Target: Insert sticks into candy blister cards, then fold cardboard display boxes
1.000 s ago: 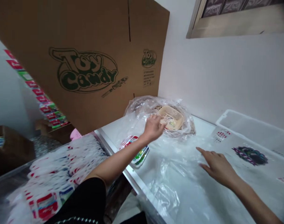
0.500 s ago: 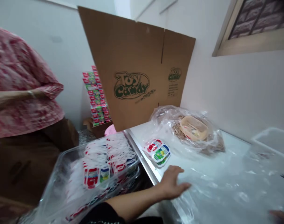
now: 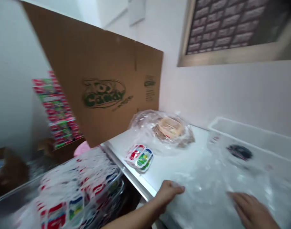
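My left hand [image 3: 168, 192] rests at the near edge of a white table [image 3: 169, 162], its fingers lying on a sheet of clear plastic [image 3: 207, 194]. At the lower right my right hand [image 3: 251, 211] lies on the same sheet, fingers stretched and blurred. Just beyond my left hand sits a small blister pack [image 3: 139, 156] with red, green and blue pieces. Further back, a clear bag [image 3: 161, 128] holds a tan tub and brown strands.
A big cardboard sheet [image 3: 100, 86] printed "Toy Candy" leans on the wall behind the table. A clear bin [image 3: 71, 194] of several red and blue packs stands at the lower left. A clear plastic tub [image 3: 252, 143] sits at the right. Stacked colourful boxes [image 3: 57, 111] rise at the far left.
My left hand left the bag at the back and came to the near table edge. The view swung left, showing a person in a pink top, then right again. My right hand returned into view.
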`<control>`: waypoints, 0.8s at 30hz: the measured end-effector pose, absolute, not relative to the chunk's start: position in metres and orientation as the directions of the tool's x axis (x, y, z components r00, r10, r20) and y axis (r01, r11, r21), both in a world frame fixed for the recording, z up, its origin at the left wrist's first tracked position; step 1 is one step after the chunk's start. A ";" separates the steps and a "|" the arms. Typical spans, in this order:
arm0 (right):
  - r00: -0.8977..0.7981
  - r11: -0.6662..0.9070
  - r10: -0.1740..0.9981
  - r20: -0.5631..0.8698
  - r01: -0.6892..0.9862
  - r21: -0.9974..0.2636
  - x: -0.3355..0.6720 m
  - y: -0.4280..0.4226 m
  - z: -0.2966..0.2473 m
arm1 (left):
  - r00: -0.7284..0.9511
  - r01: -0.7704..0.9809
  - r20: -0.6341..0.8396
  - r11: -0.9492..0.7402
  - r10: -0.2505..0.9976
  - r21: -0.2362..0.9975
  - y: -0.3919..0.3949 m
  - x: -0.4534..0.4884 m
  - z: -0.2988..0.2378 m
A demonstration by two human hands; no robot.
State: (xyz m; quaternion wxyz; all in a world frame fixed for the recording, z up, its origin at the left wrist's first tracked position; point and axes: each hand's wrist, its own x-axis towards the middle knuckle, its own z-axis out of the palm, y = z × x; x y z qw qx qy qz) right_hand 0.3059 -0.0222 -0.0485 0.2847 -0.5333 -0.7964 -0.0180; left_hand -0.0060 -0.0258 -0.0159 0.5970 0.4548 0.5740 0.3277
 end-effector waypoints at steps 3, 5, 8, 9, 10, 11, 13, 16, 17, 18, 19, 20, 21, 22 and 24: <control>-0.200 0.356 0.887 0.417 0.871 -0.338 0.262 -0.051 -0.032 | 0.326 -0.071 -0.375 0.418 0.868 0.906 -0.028 0.012 0.001; -0.147 0.315 0.900 0.411 0.871 -0.377 0.226 -0.063 -0.024 | 0.397 -0.096 -0.453 0.527 0.798 0.844 -0.027 0.027 0.009; -0.168 0.349 0.897 0.408 0.836 -0.423 0.185 -0.079 -0.015 | 0.443 -0.084 -0.465 0.552 0.766 0.829 -0.027 0.047 0.010; -0.205 0.379 0.897 0.391 0.813 -0.442 0.181 -0.085 -0.012 | 0.427 -0.091 -0.448 0.530 0.785 0.843 -0.028 0.050 0.008; -0.243 0.400 0.900 0.362 0.790 -0.464 0.182 -0.091 -0.008 | 0.396 -0.094 -0.438 0.510 0.807 0.855 -0.029 0.052 0.007; -0.260 0.401 0.907 0.333 0.775 -0.488 0.190 -0.098 -0.005 | 0.355 -0.087 -0.447 0.506 0.821 0.858 -0.031 0.050 0.005; -0.136 0.288 0.941 0.309 0.801 -0.525 0.227 -0.110 0.000 | 0.260 -0.048 -0.505 0.533 0.823 0.844 -0.032 0.041 0.002; 0.490 -0.233 0.769 0.410 0.812 -0.535 0.314 -0.124 -0.004 | 0.111 0.016 -0.556 0.558 0.824 0.830 -0.029 0.019 -0.001; 0.644 -0.415 0.639 0.420 0.749 -0.517 0.344 -0.128 -0.009 | 0.089 0.033 -0.545 0.544 0.834 0.838 -0.028 0.013 -0.002; 0.750 -0.558 0.519 0.409 0.661 -0.502 0.371 -0.132 -0.014 | 0.093 0.048 -0.523 0.521 0.847 0.852 -0.028 0.008 -0.003; 0.815 -0.646 0.448 0.367 0.579 -0.497 0.394 -0.135 -0.020 | 0.120 0.063 -0.498 0.494 0.859 0.867 -0.029 0.004 -0.004; 0.846 -0.679 0.442 0.299 0.533 -0.505 0.412 -0.137 -0.026 | 0.165 0.079 -0.471 0.464 0.867 0.882 -0.031 0.002 -0.005; 0.860 -0.689 0.455 0.232 0.505 -0.520 0.425 -0.137 -0.032 | 0.218 0.101 -0.446 0.435 0.868 0.895 -0.034 0.001 -0.006; 0.857 -0.681 0.486 0.172 0.495 -0.540 0.433 -0.136 -0.036 | 0.273 0.132 -0.428 0.407 0.862 0.904 -0.038 0.000 -0.007; 0.832 -0.648 0.546 0.095 0.491 -0.582 0.438 -0.131 -0.042 | 0.378 0.213 -0.410 0.352 0.830 0.911 -0.047 -0.003 -0.011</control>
